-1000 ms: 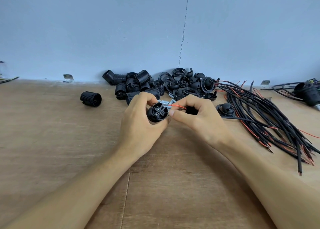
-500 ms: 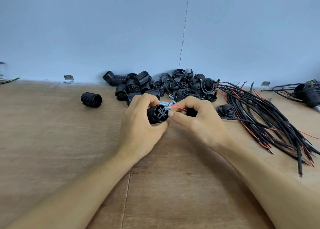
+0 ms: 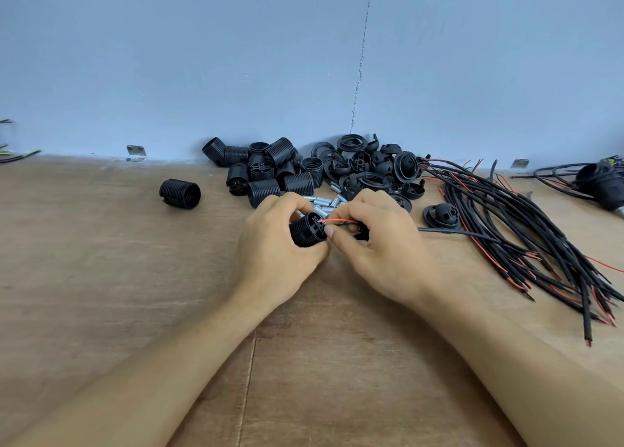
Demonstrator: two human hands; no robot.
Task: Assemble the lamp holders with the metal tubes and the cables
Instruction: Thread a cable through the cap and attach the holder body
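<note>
On the wooden worktop (image 3: 101,278), mid-scene, the left hand (image 3: 273,244) has its grip curled round a black ribbed plastic lamp holder (image 3: 305,233), at whose end the right hand (image 3: 381,247) grip pinches a thin red-and-black cable (image 3: 337,221), short silver metal tubes (image 3: 324,202) lying just beyond.

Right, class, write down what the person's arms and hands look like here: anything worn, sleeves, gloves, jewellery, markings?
Nothing is worn on either. The left hand and the right hand have no gloves, and no ring shows on the fingers in view. The left forearm and the right forearm are uncovered down to the picture's lower edge: no sleeve, watch, bracelet or marking shows.
</note>
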